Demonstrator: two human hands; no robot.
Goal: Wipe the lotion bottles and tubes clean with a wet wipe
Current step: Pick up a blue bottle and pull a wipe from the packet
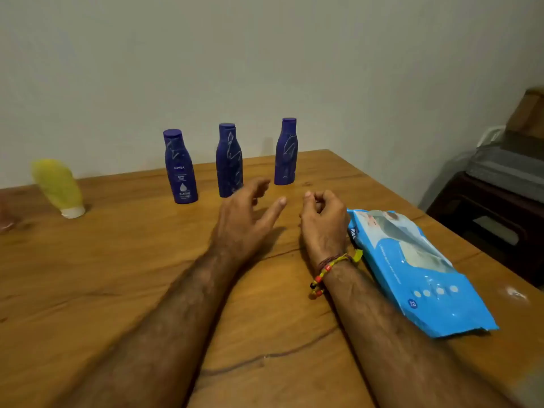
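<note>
Wooden table [117, 290]: three blue bottles [229, 160] stand just beyond both empty hands [282, 219].

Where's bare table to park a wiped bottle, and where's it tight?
Free: the wide stretch of table between the yellow tube and the left hand, and the near edge between the forearms. Tight: the three blue bottles just beyond both hands, and the wipes pack beside the right hand.
</note>
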